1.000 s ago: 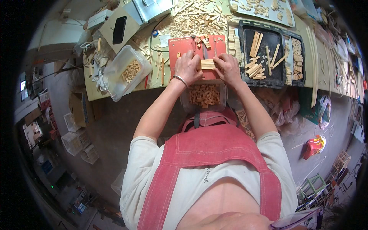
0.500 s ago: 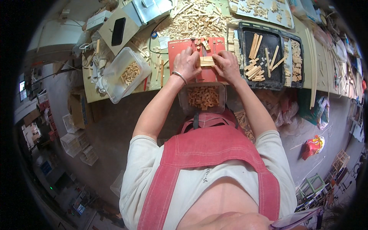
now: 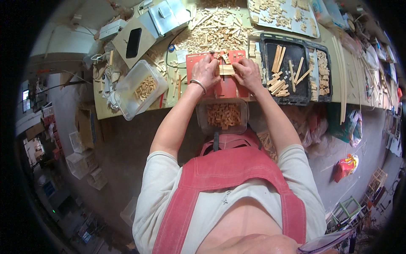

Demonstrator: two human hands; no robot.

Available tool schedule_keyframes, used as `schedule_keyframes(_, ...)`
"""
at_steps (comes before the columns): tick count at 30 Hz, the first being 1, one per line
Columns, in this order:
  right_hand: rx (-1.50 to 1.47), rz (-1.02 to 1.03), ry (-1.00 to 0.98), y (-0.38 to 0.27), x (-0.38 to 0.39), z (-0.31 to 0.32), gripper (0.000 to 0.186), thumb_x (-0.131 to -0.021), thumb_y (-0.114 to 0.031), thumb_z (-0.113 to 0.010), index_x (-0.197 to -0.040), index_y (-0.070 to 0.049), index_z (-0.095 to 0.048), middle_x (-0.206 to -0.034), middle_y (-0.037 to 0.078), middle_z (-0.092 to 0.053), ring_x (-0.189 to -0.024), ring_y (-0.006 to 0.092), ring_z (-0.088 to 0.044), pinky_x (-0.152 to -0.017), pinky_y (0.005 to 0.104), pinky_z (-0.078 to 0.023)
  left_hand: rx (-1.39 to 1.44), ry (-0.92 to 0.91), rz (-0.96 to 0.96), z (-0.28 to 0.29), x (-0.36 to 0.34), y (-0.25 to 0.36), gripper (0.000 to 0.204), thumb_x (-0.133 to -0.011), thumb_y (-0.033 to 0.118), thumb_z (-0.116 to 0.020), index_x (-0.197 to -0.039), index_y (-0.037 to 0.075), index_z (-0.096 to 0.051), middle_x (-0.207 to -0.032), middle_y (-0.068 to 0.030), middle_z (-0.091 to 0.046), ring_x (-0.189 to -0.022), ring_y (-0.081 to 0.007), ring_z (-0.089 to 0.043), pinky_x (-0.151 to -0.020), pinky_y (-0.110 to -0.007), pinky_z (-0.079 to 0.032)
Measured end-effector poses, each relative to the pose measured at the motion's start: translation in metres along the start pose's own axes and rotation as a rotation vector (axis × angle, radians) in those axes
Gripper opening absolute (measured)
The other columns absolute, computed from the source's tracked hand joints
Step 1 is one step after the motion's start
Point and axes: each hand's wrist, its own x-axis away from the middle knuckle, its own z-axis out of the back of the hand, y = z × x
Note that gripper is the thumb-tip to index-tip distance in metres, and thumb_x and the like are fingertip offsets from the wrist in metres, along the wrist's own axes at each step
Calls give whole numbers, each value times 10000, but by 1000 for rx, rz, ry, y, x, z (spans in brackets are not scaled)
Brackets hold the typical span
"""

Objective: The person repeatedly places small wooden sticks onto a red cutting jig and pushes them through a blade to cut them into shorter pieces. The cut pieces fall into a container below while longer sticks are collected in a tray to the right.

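My left hand (image 3: 205,72), a metal bangle on its wrist, is closed on the left end of a few short, pale wooden strips (image 3: 227,70) held side by side. My right hand (image 3: 248,74) pinches their right end. Both hands rest over a red board (image 3: 226,89) at the bench's front edge. A thin dark line crosses the strips between my hands; I cannot tell whether it is a blade or a slot. Small wood pieces (image 3: 225,56) lie just beyond the strips. Below the board's near edge, a clear plastic bin (image 3: 204,122) holds many cut wooden blocks (image 3: 223,115).
A clear tub (image 3: 127,99) with wood pieces stands left, near a black phone (image 3: 133,42) on a board. At right, a black tray (image 3: 301,86) holds wooden sticks. Loose offcuts (image 3: 215,31) cover the bench behind. Long strips (image 3: 343,76) overhang the front edge at right.
Both hands have pushed the strips a little farther away across the red board, and the dark line now crosses them. The whole view has shifted slightly.
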Motion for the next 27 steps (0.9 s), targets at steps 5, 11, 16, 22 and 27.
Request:
schedule_keyframes(5, -6, 16, 7, -1, 7, 2, 384, -855, -250, -888, -1196, -138, -750, -1144, 72, -660, -1132, 284, -623, -986, 433, -467, -25, 14, 0, -11, 5, 1, 468, -722, 240, -907, -1115, 149, -670, -1084, -118, -610, -1044, -365, -673, -864, -502, -559)
schedule_keyframes(11, -2, 42, 22, -16, 39, 16, 378, -857, -234, -876, -1194, -134, -737, -1126, 79, -661, -1116, 291, -626, -979, 447, -466, -42, 61, -105, -7, 47, 24, 373, -694, 191, -879, -952, 116, -621, -1033, -121, -589, -967, -358, -643, -800, -502, -536)
schedule_keyframes(16, -26, 44, 18, -22, 59, 20, 396, -840, -226, -876, -1196, -131, -731, -1113, 82, -654, -1110, 303, -628, -967, 456, -468, -22, -18, -208, 10, 87, 46, 343, -682, 188, -856, -943, 104, -649, -1055, -111, -584, -996, -328, -623, -806, -477, -516)
schedule_keyframes(22, -74, 85, 29, -40, 68, 19, 390, -829, -209, -871, -1183, -124, -729, -1083, 75, -654, -1085, 307, -635, -948, 460, -474, 32, 58, -71, 14, 104, 45, 437, -737, 308, -910, -1034, 114, -655, -1112, -96, -575, -1060, -317, -595, -845, -475, -492)
schedule_keyframes(27, -86, 103, 27, -51, 63, 1, 421, -826, -197, -883, -1212, -119, -733, -1132, 80, -656, -1116, 308, -627, -953, 463, -479, 50, 106, -47, 0, 83, 39, 401, -760, 238, -894, -1083, 125, -684, -1119, -105, -597, -1079, -331, -623, -879, -473, -521)
